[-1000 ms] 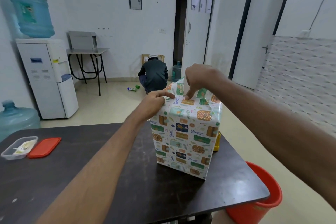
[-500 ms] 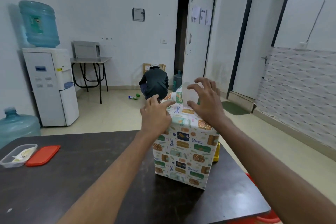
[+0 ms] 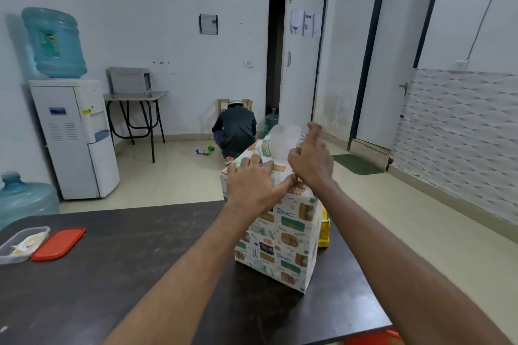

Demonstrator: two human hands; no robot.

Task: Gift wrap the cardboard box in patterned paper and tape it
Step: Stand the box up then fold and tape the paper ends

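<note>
The box [image 3: 280, 238], covered in white patterned paper with green and brown motifs, stands upright on the dark table [image 3: 126, 274] near its right edge. My left hand [image 3: 252, 182] lies flat on the box's top, pressing the folded paper down. At the far side of the top a paper flap [image 3: 281, 143] sticks up, showing its white underside. My right hand [image 3: 311, 162] is at the flap's right edge, with the thumb in front and the fingers behind it. The thumbs of both hands touch on the top of the box.
A yellow object [image 3: 325, 232] sits right behind the box. A clear plastic container [image 3: 19, 244] and its red lid [image 3: 59, 244] lie at the table's left. A red bucket [image 3: 372, 339] stands below the right edge. A person [image 3: 235, 129] crouches on the floor beyond.
My left hand slid from the box's left top edge onto the top and flattened. My right hand went from pinching the flap's base to spreading, then took its right edge.
</note>
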